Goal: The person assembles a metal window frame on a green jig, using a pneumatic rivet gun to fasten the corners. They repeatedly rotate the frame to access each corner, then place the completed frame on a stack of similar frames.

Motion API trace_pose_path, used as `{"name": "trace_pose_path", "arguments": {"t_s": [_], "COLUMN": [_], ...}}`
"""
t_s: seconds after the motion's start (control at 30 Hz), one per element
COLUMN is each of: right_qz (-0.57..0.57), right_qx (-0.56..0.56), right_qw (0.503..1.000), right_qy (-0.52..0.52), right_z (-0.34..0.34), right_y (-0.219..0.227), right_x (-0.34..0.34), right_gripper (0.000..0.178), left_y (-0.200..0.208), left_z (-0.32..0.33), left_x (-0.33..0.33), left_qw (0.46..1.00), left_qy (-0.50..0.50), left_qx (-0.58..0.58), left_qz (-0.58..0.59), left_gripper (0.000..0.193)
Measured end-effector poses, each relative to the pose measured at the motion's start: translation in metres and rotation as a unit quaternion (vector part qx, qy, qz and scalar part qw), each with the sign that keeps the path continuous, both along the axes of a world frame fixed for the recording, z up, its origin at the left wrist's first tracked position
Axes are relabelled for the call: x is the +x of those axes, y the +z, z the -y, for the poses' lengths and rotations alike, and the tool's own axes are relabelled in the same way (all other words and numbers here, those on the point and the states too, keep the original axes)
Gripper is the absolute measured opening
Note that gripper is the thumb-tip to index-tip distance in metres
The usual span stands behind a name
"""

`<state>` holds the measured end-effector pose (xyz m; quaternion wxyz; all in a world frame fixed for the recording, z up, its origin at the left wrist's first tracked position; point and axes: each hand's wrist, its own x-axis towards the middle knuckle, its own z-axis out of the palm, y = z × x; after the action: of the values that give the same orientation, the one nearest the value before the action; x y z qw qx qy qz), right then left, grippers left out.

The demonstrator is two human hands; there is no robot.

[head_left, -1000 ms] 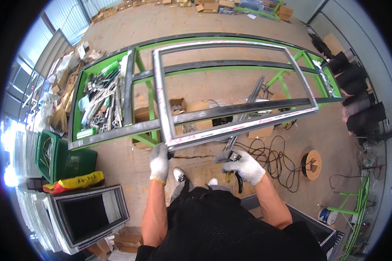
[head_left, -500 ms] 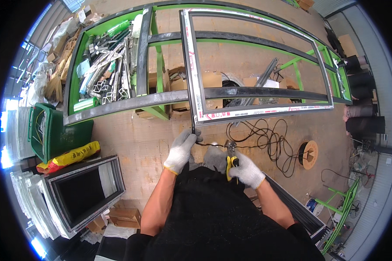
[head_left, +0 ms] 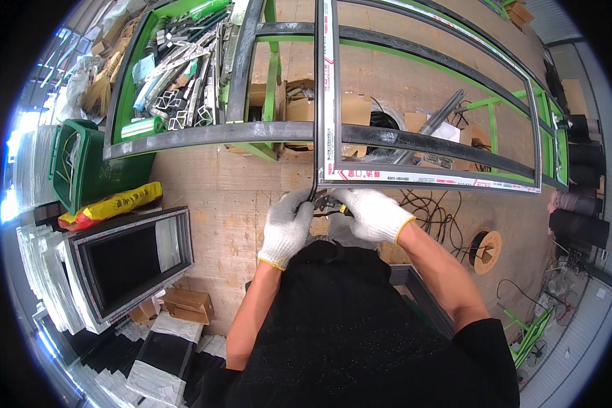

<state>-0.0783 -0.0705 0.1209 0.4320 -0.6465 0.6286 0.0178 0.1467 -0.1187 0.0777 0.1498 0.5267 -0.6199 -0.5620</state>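
Observation:
Both hands wear white knit gloves and meet at the near left corner of a window frame (head_left: 421, 178), which lies on a green work stand with dark padded bars. My left hand (head_left: 285, 224) pinches a thin black strip (head_left: 327, 215) close against that corner. In my right hand (head_left: 377, 214) is a pair of cutting pliers (head_left: 345, 209) with black and yellow handles; the fingers wrap around them. The pliers' jaws are at the strip beside my left fingertips. Whether the jaws are closed on the strip is too small to tell.
A green tray (head_left: 126, 88) of metal offcuts adjoins the stand at left. Below it stand a green bin (head_left: 81, 166), a yellow bag (head_left: 119, 204) and stacked dark frames (head_left: 183, 238). Black cord (head_left: 432, 221) lies tangled on the floor by a spool (head_left: 486, 251).
My right hand has brought the pliers up and left to the frame corner, beside my left hand. The left hand still pinches the strip. The whole view has shifted a little.

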Motion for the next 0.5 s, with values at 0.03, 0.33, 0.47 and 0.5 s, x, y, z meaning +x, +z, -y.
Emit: {"name": "trace_pose_path", "arguments": {"t_s": [0.03, 0.33, 0.47, 0.5], "right_qz": [0.002, 0.025, 0.017, 0.015], "right_qx": [0.003, -0.007, -0.018, -0.026], "right_qw": [1.0, 1.0, 1.0, 1.0], "right_qy": [0.003, -0.007, -0.007, -0.009], "right_z": [0.0007, 0.0028, 0.0029, 0.0032], "right_y": [0.0002, -0.0016, -0.0036, -0.0036], "right_x": [0.0002, 0.005, 0.0063, 0.0068], "right_gripper": [0.053, 0.059, 0.056, 0.055], "left_y": [-0.0003, 0.0079, 0.009, 0.0089], "left_z": [-0.0014, -0.0035, -0.0004, 0.0], "left_x": [-0.0002, 0.0009, 0.0017, 0.002], "left_qw": [1.0, 0.999, 0.999, 0.999], "left_qy": [0.012, 0.039, 0.027, 0.024], "left_qx": [0.006, -0.014, -0.013, -0.015], "left_qz": [-0.011, 0.016, 0.025, 0.025], "left_gripper": [0.036, 0.035, 0.035, 0.036]}}
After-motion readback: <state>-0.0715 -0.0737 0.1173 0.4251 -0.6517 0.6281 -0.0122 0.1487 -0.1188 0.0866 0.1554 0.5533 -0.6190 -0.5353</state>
